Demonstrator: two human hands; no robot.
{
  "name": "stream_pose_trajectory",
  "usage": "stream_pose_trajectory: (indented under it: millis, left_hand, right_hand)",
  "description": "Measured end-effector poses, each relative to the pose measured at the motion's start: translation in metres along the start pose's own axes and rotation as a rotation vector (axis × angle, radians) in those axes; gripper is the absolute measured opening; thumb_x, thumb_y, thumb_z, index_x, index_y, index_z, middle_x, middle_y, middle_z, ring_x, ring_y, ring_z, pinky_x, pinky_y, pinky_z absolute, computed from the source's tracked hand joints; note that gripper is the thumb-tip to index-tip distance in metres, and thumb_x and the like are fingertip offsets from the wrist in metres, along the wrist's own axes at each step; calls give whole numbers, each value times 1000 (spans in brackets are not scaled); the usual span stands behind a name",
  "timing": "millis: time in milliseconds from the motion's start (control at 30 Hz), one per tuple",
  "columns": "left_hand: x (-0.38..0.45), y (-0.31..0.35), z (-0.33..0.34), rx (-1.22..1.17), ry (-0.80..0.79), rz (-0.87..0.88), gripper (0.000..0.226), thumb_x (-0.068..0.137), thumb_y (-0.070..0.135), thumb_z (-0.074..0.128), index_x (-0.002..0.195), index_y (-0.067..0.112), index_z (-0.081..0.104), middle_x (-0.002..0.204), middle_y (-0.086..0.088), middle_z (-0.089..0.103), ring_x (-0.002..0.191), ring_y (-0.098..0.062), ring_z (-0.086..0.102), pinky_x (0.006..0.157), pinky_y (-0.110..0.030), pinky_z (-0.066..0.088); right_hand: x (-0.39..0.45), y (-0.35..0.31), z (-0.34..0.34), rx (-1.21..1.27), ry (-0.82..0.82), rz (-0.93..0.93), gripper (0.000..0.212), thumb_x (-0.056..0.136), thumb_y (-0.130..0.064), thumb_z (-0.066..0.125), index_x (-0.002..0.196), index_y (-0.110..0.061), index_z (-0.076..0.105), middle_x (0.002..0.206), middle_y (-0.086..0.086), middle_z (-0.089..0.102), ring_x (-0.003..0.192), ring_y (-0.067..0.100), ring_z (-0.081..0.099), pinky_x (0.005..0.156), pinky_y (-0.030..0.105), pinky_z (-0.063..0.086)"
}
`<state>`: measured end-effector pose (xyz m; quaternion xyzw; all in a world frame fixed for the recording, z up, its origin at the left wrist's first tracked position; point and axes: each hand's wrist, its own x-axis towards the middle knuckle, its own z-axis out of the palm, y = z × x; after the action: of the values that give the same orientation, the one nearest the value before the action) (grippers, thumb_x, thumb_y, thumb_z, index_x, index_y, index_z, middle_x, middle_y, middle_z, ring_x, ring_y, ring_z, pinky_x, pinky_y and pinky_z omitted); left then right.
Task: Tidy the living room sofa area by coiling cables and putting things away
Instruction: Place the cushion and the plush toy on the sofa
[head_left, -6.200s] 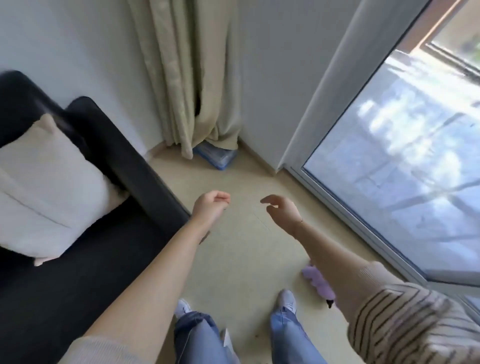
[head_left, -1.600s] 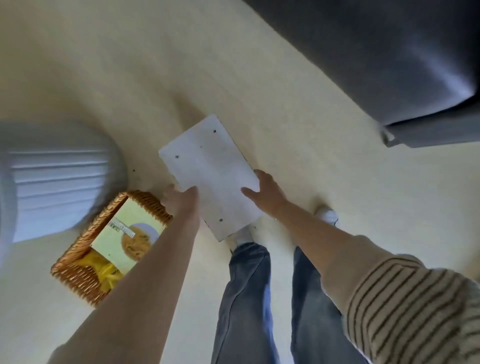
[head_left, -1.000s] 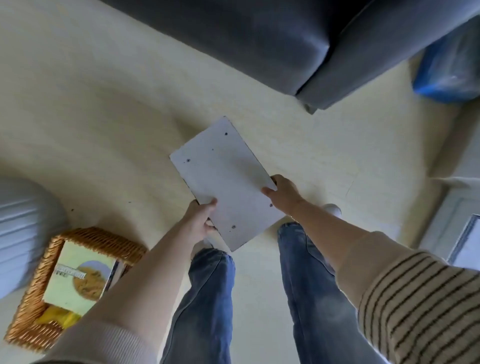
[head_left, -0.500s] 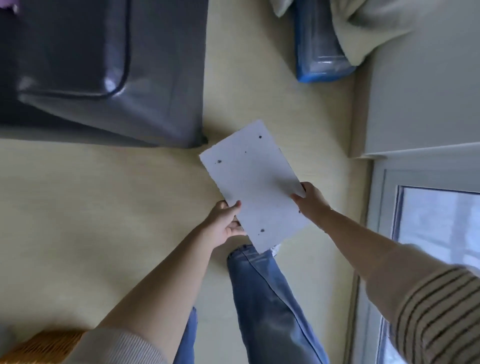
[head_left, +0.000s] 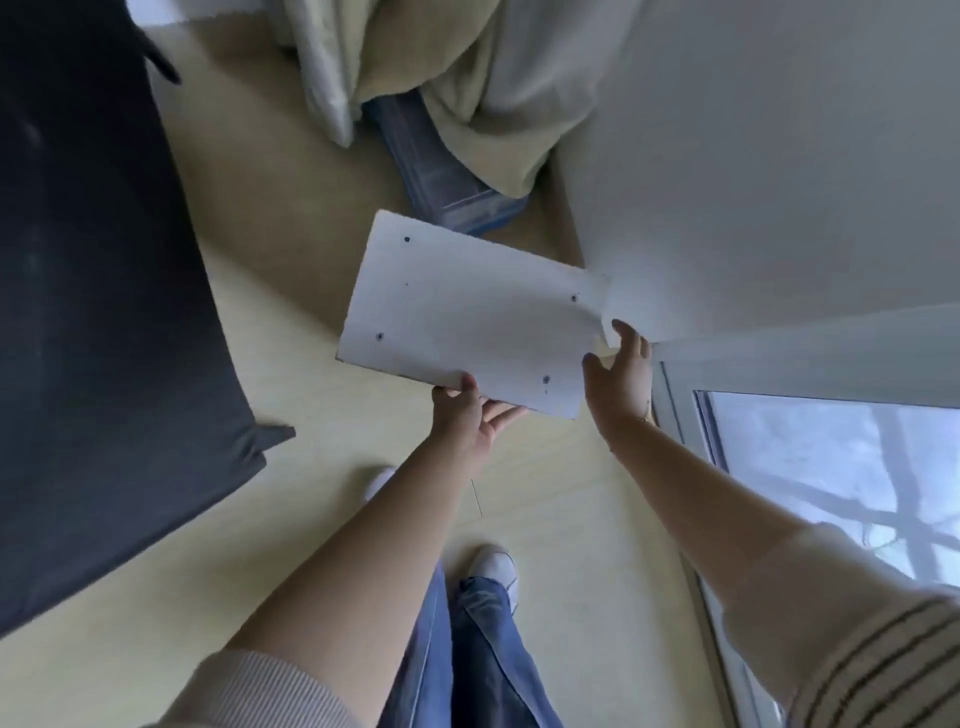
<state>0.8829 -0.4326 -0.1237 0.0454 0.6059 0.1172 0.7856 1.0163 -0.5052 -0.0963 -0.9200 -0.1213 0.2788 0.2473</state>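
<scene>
I hold a flat white rectangular board with a few small dark holes in front of me, above the floor. My left hand grips its near edge, thumb on top and fingers underneath. My right hand clasps the board's right end, fingers curled round the edge. The board is nearly level, its long side running left to right.
The dark sofa fills the left. A blue-lidded plastic box lies on the floor under the beige curtain ahead. A white wall and the glass door are on the right. My feet stand on the pale floor.
I have turned further right, from the wicker basket toward the curtain corner. The board has swung from pointing away to lying crosswise, and both hands keep hold of it.
</scene>
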Motion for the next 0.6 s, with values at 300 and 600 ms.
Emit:
stream_pose_trajectory:
  millis: [300, 600]
  left_hand:
    - [39, 22, 67, -113, -108, 12, 35, 108, 15, 33, 140, 3, 37, 131, -22, 53, 105, -41, 62, 71, -50, 60]
    - [51, 23, 113, -96, -165, -115, 26, 104, 22, 42, 103, 2, 58, 113, -18, 65, 94, -25, 65, 71, -35, 60]
  right_hand:
    - [40, 0, 20, 721, -156, 509, 42, 96, -34, 56, 130, -12, 46, 123, 3, 55, 108, 23, 61, 92, 42, 54]
    - [54, 11, 1, 662, 113, 444, 27, 97, -11, 46, 119, -13, 61, 100, 1, 65, 91, 16, 62, 86, 35, 54]
